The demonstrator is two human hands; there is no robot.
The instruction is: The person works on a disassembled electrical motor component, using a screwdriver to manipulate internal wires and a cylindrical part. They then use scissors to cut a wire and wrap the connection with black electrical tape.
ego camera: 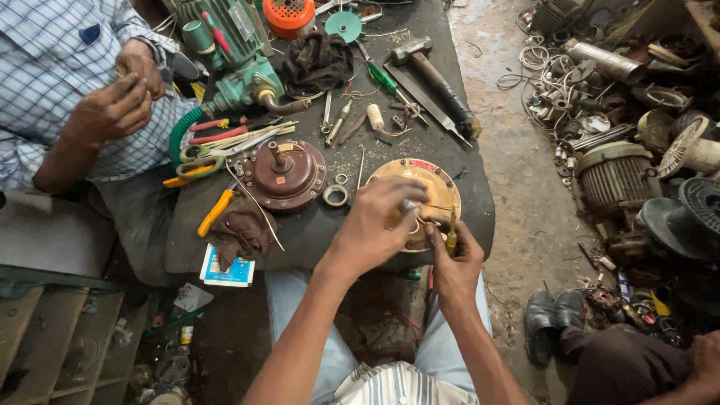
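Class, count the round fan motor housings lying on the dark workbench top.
2. A brown housing lies at the bench's middle, left of a loose ring. A tan housing sits under the left hand and right hand. Others may be hidden.

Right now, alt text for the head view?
A person's left hand and right hand work on a round tan motor cover on a dark workbench, the right holding a small yellow-handled tool. A brown motor housing, a hammer and pliers lie nearby; another person sits opposite.
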